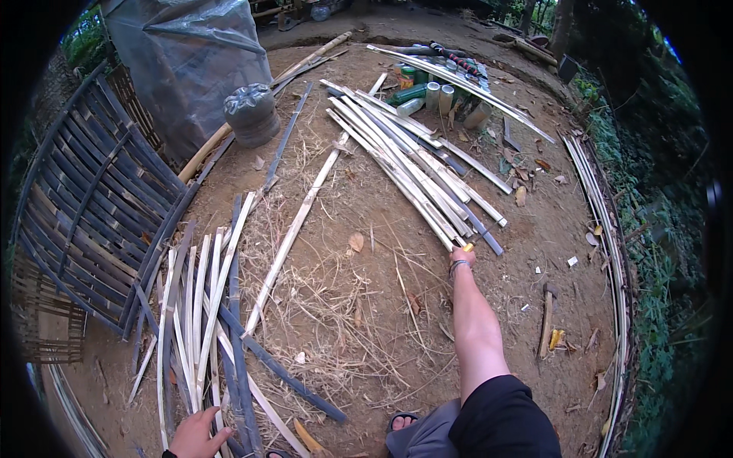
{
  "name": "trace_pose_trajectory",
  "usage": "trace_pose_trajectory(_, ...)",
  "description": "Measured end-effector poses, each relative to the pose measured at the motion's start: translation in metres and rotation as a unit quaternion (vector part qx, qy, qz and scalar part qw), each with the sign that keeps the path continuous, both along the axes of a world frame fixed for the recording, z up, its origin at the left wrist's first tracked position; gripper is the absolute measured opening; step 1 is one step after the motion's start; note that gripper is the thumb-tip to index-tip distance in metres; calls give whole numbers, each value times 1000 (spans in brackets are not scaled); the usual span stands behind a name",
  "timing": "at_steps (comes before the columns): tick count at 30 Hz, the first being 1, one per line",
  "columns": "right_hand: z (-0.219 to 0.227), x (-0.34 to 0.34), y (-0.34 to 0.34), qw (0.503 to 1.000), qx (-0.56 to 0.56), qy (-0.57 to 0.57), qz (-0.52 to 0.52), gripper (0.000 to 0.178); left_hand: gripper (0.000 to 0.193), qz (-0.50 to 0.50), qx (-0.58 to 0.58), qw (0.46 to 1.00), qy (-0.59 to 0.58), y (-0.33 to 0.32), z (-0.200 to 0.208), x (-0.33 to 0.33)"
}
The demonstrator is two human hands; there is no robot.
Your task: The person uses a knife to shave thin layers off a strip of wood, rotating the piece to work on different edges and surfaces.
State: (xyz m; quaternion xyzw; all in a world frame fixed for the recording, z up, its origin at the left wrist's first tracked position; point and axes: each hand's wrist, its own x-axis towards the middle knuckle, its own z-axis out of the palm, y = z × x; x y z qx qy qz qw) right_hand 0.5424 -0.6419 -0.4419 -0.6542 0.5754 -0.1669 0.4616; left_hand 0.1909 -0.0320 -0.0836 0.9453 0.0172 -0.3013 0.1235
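Note:
My right hand (463, 257) reaches out to the near ends of a fanned pile of pale bamboo strips (408, 164) on the ground. Its fingers are closed, and a small yellow piece (468, 247) sticks out beside them; what exactly they grip is hidden. At the lower left, my left hand (197, 437) is open, thumb and fingers apart, over the near end of a second pile of bamboo strips (202, 305). This pile mixes pale strips with dark, weathered ones. One long pale strip (294, 229) lies slantwise between the two piles.
A dark slatted bamboo panel (99, 198) leans at the left. Behind it are plastic sheeting (191, 69) and a dark plastic container (252, 114). Glass bottles (420, 95) lie beyond the right pile. A hammer (547, 320) rests at the right, and dry shavings (343, 320) litter the middle.

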Motion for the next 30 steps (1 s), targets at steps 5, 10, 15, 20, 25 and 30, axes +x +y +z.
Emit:
trace_pose_trajectory(5,-2,11,26,975,189,-118,-24,22,61,6,7,1000,-4,0,11,-7)
trace_pose_trajectory(10,-6,23,17,945,281,-165,-5,18,61,-5,-6,1000,-10,-1,10,-13)
trace_pose_trajectory(15,19,14,39,932,322,-141,86,12,59,-15,4,1000,-25,-6,19,-25)
trace_pose_trajectory(20,88,12,69,890,367,-147,226,12,59,-35,10,999,-37,-17,36,-31)
trace_pose_trajectory(25,194,14,121,874,227,-162,398,16,60,-102,-23,993,-61,-25,45,-35)
trace_pose_trajectory(30,285,8,156,868,-77,-169,461,19,56,-179,-79,978,-73,-42,45,-39)
